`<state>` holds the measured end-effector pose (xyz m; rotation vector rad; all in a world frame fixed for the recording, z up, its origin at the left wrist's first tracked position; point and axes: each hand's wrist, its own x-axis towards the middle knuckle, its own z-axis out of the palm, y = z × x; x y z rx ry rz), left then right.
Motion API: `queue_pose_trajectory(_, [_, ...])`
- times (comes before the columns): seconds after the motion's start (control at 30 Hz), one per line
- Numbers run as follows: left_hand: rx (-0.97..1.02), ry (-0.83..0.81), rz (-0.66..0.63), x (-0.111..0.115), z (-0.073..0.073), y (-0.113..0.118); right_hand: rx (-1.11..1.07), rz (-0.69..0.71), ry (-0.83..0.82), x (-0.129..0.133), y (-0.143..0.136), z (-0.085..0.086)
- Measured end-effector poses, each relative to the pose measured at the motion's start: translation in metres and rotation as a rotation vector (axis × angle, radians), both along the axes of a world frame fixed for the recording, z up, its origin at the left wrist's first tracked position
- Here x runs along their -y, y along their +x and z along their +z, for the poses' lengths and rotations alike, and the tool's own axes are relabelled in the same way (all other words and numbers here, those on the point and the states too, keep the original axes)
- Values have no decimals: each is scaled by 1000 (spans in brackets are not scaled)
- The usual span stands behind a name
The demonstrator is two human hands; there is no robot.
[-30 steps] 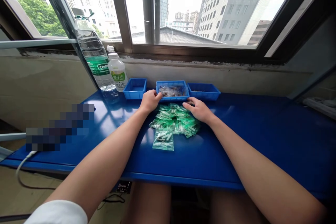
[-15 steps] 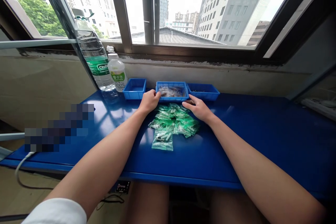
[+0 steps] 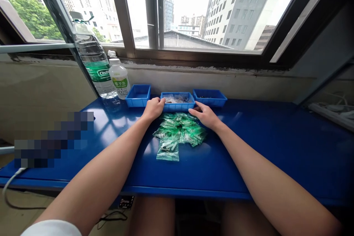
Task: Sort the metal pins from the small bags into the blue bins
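Note:
The middle blue plastic bin [image 3: 178,107] holds clear plastic bags with small pieces that I cannot make out. My left hand [image 3: 154,108] is closed on the bin's left end, thumb at the rim. At the opposite end, my right hand [image 3: 205,114] grips the right front corner, its index finger along the side and its thumb low at the front. Just in front of the bin lies a pile of green-tinted plastic packets [image 3: 179,127]. One packet [image 3: 167,150] lies flat at the pile's near edge, with small pale and dark pieces inside.
Blue bins stand on either side, one at the left [image 3: 138,96] and one with small dark bits at the right [image 3: 209,97]. A large water bottle [image 3: 95,66] and a smaller white bottle [image 3: 119,79] stand back left on the blue table [image 3: 210,177]. A power strip [image 3: 332,114] lies far right.
The middle bin has come down from a tilt toward me to a more level position, showing less of its inside. Both hands stay at its ends. The whole view has shifted slightly.

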<state>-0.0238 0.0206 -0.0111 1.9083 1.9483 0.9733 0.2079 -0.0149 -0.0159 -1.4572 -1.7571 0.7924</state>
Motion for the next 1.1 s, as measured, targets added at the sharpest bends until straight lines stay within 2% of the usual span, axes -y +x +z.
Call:
queue_pose_trajectory(0.23, [-75,-29,37,3,5,1,12,-11,13,-5,2,-5])
queue_pose_trajectory(0.37, [-152,-33,113,15,19,3,14,-17,29,-8,3,-9])
queue_pose_trajectory(0.53, [-269,-2,88,35,34,3,13,-24,23,-8,2,-10])
queue_pose_trajectory(0.8, [-259,-24,82,22,24,-15,-20,-22,34,-8,3,-10])
queue_pose_trajectory(0.93, [-281,-48,41,20,20,-15,7,-9,23,-7,3,-8])
queue_pose_trajectory(1.0, [-305,-68,8,19,23,-10,16,-12,13,-6,3,-7])
queue_pose_trajectory(1.1, [-333,3,38,29,39,-3,28,-14,7,-4,3,-5])
